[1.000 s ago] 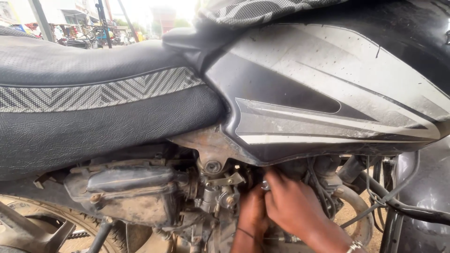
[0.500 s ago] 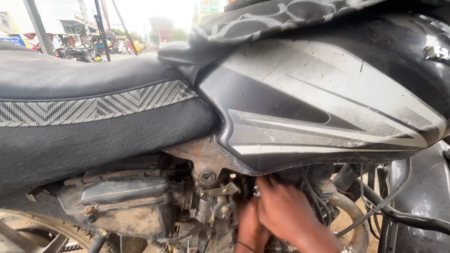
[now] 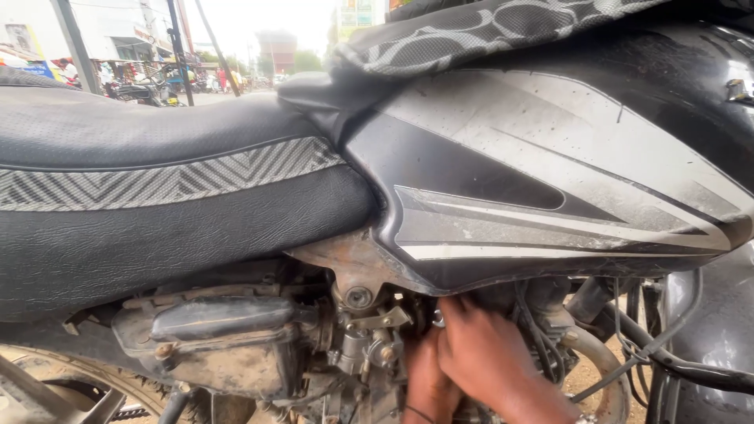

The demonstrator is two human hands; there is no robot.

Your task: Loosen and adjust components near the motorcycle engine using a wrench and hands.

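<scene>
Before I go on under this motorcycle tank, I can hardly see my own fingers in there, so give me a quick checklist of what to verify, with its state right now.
1. Right hand placed on the engine parts under the tank panel: ok, fingers reach up beneath its lower edge.
2. Left hand supporting beside it: ok, tucked against the right hand.
3. Small metal piece at the right fingertips gripped firmly: cannot tell, mostly hidden.
4. Cables clear of both hands: ok, they hang to the side.
5. Carburettor area visible: ok, though dirty.
6. Seat out of the way: ok.
</scene>
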